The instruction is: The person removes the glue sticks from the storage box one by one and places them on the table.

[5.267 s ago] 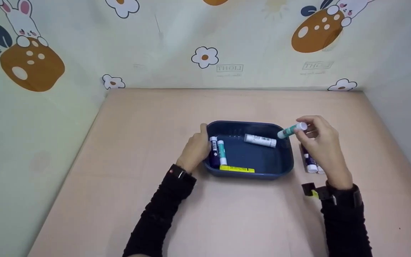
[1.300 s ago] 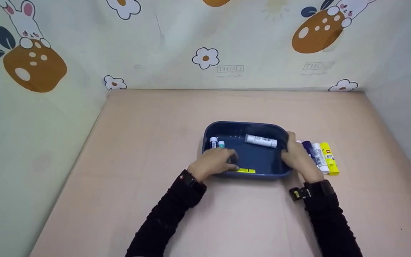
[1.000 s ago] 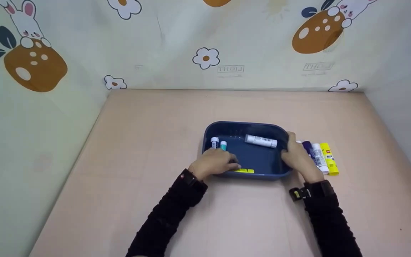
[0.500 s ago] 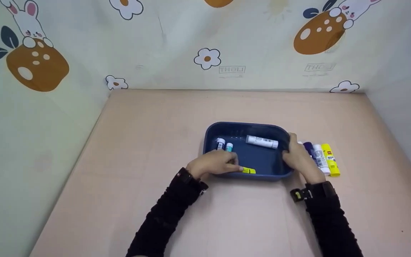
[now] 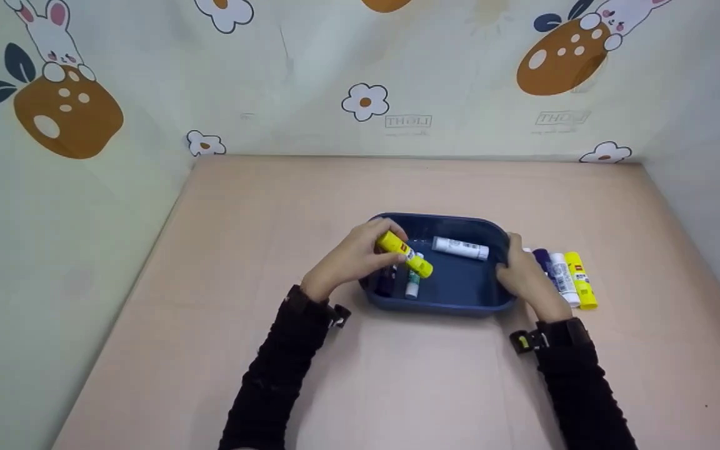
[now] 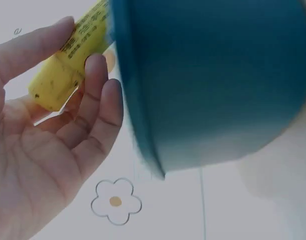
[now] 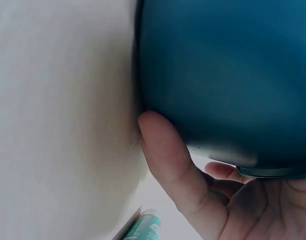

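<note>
My left hand (image 5: 349,255) pinches a yellow glue stick (image 5: 405,253) between thumb and fingers, tilted above the left part of a dark blue tray (image 5: 441,309). In the left wrist view, the same yellow glue stick (image 6: 63,75) shows beside the tray's outer wall (image 6: 217,90). The right hand (image 5: 527,278) grips the tray's right end, its thumb (image 7: 165,145) against the outer wall in the right wrist view. Inside the tray lie a white glue stick (image 5: 460,248), a teal and white one (image 5: 412,286) and a dark one (image 5: 387,281), partly hidden.
To the right of the tray, several glue sticks lie side by side, among them a purple one (image 5: 543,258), a white one (image 5: 563,281) and a yellow one (image 5: 580,281). A teal one (image 7: 145,230) shows in the right wrist view. A patterned wall (image 5: 297,75) backs the table (image 5: 260,219).
The left hand has lifted the yellow glue stick from the tray's front side. Earlier, the right hand held a teal glue stick; now it grips the tray. The teal and dark sticks inside shifted right.
</note>
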Demonstrator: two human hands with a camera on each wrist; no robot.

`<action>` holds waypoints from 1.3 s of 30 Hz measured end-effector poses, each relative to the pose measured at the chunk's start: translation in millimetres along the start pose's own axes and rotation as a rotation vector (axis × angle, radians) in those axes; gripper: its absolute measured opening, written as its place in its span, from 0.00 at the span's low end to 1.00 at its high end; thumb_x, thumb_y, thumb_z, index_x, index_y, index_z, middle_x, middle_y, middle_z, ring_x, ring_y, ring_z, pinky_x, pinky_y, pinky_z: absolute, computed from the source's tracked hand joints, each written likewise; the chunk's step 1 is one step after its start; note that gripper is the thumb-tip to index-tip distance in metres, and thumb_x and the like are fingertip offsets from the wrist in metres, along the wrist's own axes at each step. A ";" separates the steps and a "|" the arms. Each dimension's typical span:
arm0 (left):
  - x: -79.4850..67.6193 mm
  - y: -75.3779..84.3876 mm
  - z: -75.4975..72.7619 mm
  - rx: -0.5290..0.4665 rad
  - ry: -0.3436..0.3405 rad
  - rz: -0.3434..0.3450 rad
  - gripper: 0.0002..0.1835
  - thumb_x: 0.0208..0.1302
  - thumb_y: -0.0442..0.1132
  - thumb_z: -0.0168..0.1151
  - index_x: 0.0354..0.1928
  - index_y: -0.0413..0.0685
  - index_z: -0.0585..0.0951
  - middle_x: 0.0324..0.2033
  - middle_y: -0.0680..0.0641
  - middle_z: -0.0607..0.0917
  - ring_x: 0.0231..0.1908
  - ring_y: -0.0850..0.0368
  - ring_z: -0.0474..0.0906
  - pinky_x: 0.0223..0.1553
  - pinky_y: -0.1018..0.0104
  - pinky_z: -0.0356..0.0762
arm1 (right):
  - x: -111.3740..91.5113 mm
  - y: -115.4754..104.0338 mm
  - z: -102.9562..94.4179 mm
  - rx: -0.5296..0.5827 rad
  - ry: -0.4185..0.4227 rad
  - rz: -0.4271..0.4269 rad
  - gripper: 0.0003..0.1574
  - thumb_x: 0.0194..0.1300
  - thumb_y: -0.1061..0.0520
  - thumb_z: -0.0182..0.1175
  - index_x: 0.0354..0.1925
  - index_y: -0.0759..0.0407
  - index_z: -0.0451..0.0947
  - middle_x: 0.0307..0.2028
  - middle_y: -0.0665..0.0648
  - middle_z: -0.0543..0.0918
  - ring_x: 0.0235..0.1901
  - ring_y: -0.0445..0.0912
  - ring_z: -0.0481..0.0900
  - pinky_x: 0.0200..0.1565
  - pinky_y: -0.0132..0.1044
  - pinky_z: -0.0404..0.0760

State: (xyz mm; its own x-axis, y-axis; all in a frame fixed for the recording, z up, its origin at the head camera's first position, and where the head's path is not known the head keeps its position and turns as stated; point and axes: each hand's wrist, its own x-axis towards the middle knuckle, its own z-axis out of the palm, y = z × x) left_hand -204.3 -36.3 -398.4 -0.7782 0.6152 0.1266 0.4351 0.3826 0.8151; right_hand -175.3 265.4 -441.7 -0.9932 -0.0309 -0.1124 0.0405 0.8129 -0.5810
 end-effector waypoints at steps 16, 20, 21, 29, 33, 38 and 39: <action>-24.7 -32.0 -65.9 -0.115 0.222 -0.309 0.21 0.58 0.41 0.63 0.52 0.43 0.72 0.39 0.45 0.76 0.39 0.54 0.71 0.39 0.67 0.71 | 0.7 -1.6 -0.5 0.015 -0.036 0.031 0.36 0.61 0.64 0.43 0.65 0.71 0.44 0.53 0.84 0.67 0.48 0.66 0.72 0.49 0.59 0.70; -34.7 -48.7 -78.9 -0.110 0.159 -0.422 0.23 0.60 0.41 0.61 0.56 0.44 0.71 0.42 0.44 0.75 0.40 0.53 0.70 0.43 0.63 0.71 | 0.1 -1.4 -0.8 0.024 -0.040 0.035 0.35 0.62 0.64 0.43 0.65 0.70 0.44 0.52 0.84 0.67 0.48 0.66 0.72 0.49 0.59 0.70; -36.9 -52.8 -81.2 -0.101 0.142 -0.452 0.24 0.60 0.41 0.60 0.58 0.44 0.70 0.43 0.43 0.75 0.41 0.52 0.70 0.43 0.62 0.71 | -0.1 -1.7 -0.8 0.025 -0.040 0.036 0.35 0.62 0.64 0.43 0.65 0.70 0.44 0.52 0.84 0.67 0.47 0.66 0.72 0.49 0.58 0.70; -48.0 -82.8 -88.6 -0.017 -0.007 -0.597 0.29 0.62 0.42 0.56 0.64 0.42 0.65 0.54 0.37 0.72 0.48 0.49 0.70 0.49 0.56 0.72 | -1.1 -1.5 -0.1 0.016 -0.022 0.020 0.36 0.61 0.64 0.43 0.65 0.71 0.44 0.52 0.85 0.67 0.47 0.67 0.72 0.48 0.60 0.70; -51.3 -89.3 -89.1 -0.031 0.009 -0.635 0.30 0.63 0.42 0.54 0.66 0.45 0.60 0.54 0.36 0.71 0.50 0.48 0.69 0.53 0.55 0.68 | -0.7 -1.1 0.9 0.007 -0.002 0.005 0.36 0.59 0.64 0.43 0.64 0.71 0.45 0.50 0.86 0.68 0.45 0.68 0.72 0.46 0.60 0.70; -51.5 -96.9 -87.9 -0.010 0.074 -0.664 0.33 0.64 0.39 0.54 0.67 0.44 0.53 0.54 0.35 0.70 0.50 0.47 0.69 0.54 0.56 0.67 | -0.4 -1.0 1.3 0.006 0.004 0.007 0.35 0.59 0.64 0.44 0.63 0.72 0.45 0.49 0.85 0.69 0.45 0.68 0.72 0.47 0.61 0.70; -51.4 -98.6 -87.6 0.002 0.083 -0.675 0.32 0.64 0.39 0.53 0.67 0.42 0.53 0.54 0.34 0.70 0.49 0.47 0.69 0.53 0.56 0.68 | -0.4 -1.1 1.4 0.008 0.004 0.009 0.35 0.60 0.64 0.44 0.63 0.71 0.46 0.50 0.85 0.69 0.46 0.68 0.72 0.47 0.61 0.70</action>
State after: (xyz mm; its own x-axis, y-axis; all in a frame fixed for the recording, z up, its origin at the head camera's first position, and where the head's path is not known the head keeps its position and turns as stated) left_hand -246.8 -166.0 -435.7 -0.9117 0.1858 -0.3663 -0.1575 0.6654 0.7297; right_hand -174.8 263.7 -442.1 -0.9932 -0.0211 -0.1149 0.0506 0.8086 -0.5862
